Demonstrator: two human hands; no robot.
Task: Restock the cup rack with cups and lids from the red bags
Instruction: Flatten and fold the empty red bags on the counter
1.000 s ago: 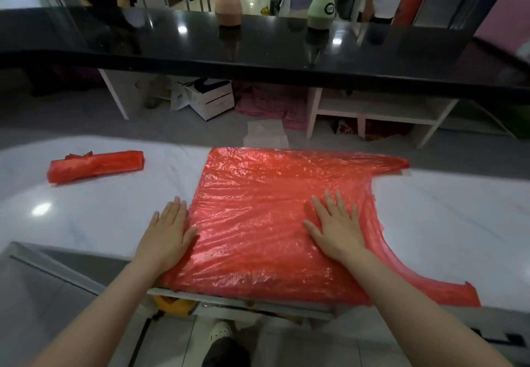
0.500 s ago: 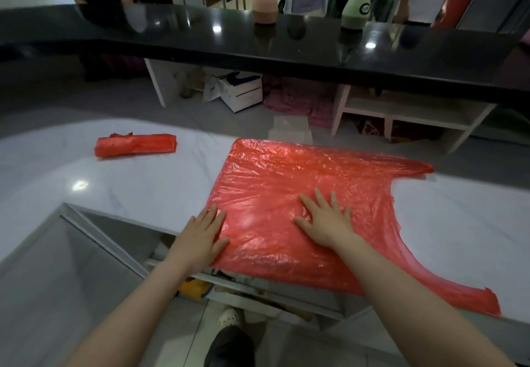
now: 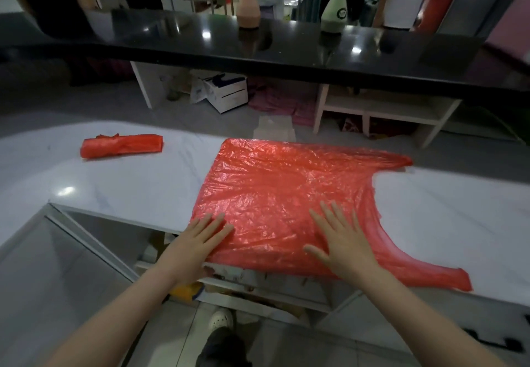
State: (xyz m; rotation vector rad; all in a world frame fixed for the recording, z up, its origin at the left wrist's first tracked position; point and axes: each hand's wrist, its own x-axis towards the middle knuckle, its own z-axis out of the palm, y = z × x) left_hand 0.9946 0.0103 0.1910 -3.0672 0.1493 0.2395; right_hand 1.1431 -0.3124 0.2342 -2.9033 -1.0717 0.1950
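Looking down from the head camera, you press both hands flat, fingers straight, on the emptied red bag (image 3: pixel 286 194) spread on the white desk (image 3: pixel 129 186): left hand (image 3: pixel 198 243) at its near-left corner, right hand (image 3: pixel 341 246) further right. Smoothing looks underway; folding likely follows, like the rolled bag (image 3: pixel 122 146) beyond.

Single head-worn wide-angle view, close above the white marble counter (image 3: pixel 129 191), facing forward and downward.
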